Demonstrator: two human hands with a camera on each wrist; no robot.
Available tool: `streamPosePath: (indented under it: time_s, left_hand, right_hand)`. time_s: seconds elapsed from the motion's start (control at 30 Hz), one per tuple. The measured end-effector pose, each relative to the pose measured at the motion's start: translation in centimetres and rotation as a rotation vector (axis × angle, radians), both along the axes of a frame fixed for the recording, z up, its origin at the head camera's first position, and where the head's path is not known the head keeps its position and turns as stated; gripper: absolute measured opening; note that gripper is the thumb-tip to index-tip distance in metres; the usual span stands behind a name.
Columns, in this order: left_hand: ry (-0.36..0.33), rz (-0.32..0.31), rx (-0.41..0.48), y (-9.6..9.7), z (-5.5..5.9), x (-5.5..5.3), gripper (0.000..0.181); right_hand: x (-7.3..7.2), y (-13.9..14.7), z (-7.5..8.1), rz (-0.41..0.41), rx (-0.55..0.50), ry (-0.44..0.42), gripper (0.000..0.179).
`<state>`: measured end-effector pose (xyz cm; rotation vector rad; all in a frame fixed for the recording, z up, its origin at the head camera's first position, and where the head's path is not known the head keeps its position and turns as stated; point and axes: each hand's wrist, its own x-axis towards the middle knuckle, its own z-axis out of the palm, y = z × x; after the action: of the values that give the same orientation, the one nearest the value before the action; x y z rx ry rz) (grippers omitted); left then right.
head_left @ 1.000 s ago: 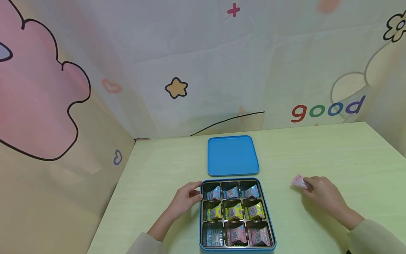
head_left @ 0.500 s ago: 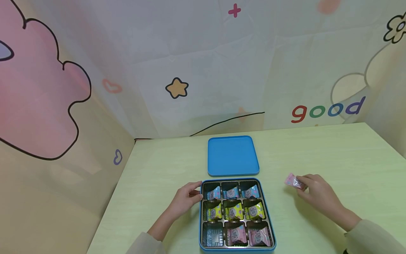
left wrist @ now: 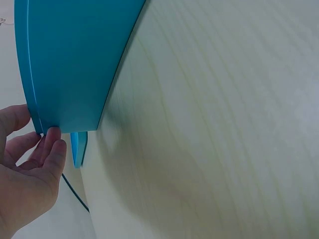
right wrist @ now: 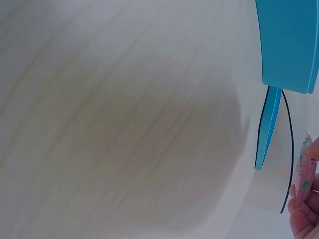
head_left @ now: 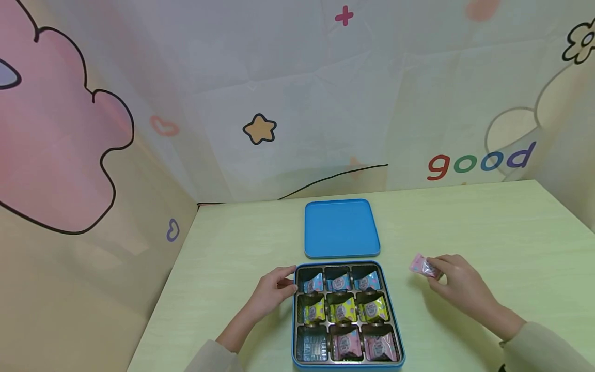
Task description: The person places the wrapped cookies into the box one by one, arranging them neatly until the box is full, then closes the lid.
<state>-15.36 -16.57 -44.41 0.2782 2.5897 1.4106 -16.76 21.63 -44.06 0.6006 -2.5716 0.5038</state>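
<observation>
My right hand (head_left: 467, 287) pinches a pink wrapped candy (head_left: 422, 265) between thumb and fingers, above the table to the right of the blue box. The same candy (right wrist: 304, 174) shows at the right edge of the right wrist view. The blue box (head_left: 394, 315) has a tray of compartments: blue candies (head_left: 339, 282) in the back row, yellow candies (head_left: 343, 310) in the middle, two pink candies (head_left: 347, 344) in front. The front left compartment (head_left: 312, 344) holds no candy. My left hand (head_left: 273, 290) touches the box's back left side, thumb and fingertips against it, plainly also in the left wrist view.
A flat blue lid (head_left: 341, 228) lies on the table (head_left: 237, 237) just behind the box. A printed cloth wall (head_left: 302, 103) rises behind the table's back edge and along the left side.
My right hand has moved left toward the box with the pink candy. My left hand, the box and the lid stay where they were.
</observation>
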Motion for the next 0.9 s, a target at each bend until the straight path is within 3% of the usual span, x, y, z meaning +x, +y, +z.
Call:
streamPosePath:
  time_s: [0.9]
  left_hand:
    - [0.007, 0.014, -0.005, 0.1, -0.2, 0.0, 0.047]
  right_hand:
    - [1.4, -3.1, 1.4, 0.094, -0.009, 0.080, 0.037]
